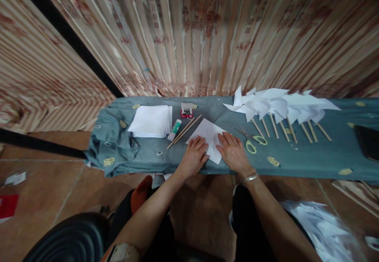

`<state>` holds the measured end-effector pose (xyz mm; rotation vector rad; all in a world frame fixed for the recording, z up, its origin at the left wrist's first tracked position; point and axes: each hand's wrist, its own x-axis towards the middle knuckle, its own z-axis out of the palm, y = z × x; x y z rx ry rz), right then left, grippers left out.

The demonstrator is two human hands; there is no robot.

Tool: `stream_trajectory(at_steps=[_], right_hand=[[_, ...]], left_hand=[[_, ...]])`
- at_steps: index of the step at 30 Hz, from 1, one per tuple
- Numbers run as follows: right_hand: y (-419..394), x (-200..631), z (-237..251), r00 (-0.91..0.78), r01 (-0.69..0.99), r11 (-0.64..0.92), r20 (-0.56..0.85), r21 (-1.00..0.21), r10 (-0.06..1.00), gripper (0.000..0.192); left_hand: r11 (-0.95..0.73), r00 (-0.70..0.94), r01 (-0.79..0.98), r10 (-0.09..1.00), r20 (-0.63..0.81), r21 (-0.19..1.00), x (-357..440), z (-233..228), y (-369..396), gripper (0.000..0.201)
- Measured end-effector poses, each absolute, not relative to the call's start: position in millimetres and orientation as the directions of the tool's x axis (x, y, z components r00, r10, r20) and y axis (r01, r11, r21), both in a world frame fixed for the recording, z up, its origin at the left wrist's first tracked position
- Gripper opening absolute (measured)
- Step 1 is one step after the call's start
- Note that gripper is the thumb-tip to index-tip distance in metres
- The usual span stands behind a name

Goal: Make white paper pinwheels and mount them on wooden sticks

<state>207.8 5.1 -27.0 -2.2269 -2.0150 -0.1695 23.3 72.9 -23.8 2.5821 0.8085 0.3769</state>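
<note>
A white square paper sheet (208, 132) lies on the teal cloth-covered table (310, 155). My left hand (194, 155) rests flat on the sheet's near left part, fingers spread. My right hand (233, 151) presses flat on its right side. Neither hand grips anything. Two thin wooden sticks (184, 131) lie just left of the sheet. Yellow-handled scissors (251, 140) lie just right of my right hand.
A stack of white paper (151, 120), a glue stick (174, 130) and a small red box of pins (186, 112) sit at the left. A row of finished white paper pinwheels on sticks (281, 110) lies at the right. Striped curtain behind; a dark object (368, 140) at the far right.
</note>
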Motion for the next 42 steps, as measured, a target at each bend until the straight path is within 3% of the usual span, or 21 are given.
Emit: stream_trajectory(at_steps=[4,8,12,18,22,25,27,29,32,34,36,42], right_hand=[[5,206,-27,0.104,0.995,-0.1,0.174,-0.029,0.979,0.047],[6,206,-26,0.13,0.988,-0.105,0.244,-0.112,0.961,0.047],[5,211,-24,0.149,0.972,-0.084,0.299,-0.218,0.942,0.05],[2,214,-24,0.164,0.956,-0.078,0.295,-0.283,0.941,0.05],[0,213,-18,0.186,0.941,-0.083,0.298,-0.327,0.936,0.05],[0,213,-13,0.224,0.891,-0.054,0.335,-0.451,0.915,0.05],[1,212,-10,0.284,0.795,-0.032,0.325,-0.606,0.902,0.048],[2,208,-6,0.368,0.599,-0.03,0.241,-0.801,0.898,0.045],[5,199,1,0.379,0.111,0.0,0.042,-0.994,0.924,0.047],[6,194,8,0.279,-0.165,-0.008,-0.054,-0.986,0.959,0.049],[7,192,13,0.2,-0.325,-0.065,-0.136,-0.944,0.97,0.043],[4,198,19,0.263,-0.442,-0.064,-0.197,-0.895,0.944,0.035]], left_hand=[[-0.734,0.722,0.49,0.644,0.252,0.47,15,-21,88,0.041],[-0.663,0.527,0.584,0.749,0.402,0.468,-12,-8,120,0.046],[-0.551,0.427,0.718,0.831,0.355,0.426,-37,-3,144,0.049],[-0.478,0.408,0.798,0.877,0.255,0.367,-40,-15,151,0.037],[-0.435,0.357,0.777,0.9,0.251,0.454,-39,-8,154,0.031],[-0.366,0.262,0.649,0.931,0.255,0.666,-33,5,151,0.035],[-0.225,0.206,0.422,0.967,0.149,0.878,-22,12,141,0.038],[-0.014,0.313,0.128,0.95,-0.027,0.992,-6,17,124,0.04],[0.369,0.529,-0.121,0.809,-0.255,0.921,21,18,91,0.041],[0.526,0.642,-0.146,0.694,-0.324,0.838,34,17,74,0.041],[0.608,0.701,-0.148,0.621,-0.351,0.78,42,15,63,0.041],[0.655,0.737,-0.121,0.562,-0.374,0.746,44,10,58,0.042]])
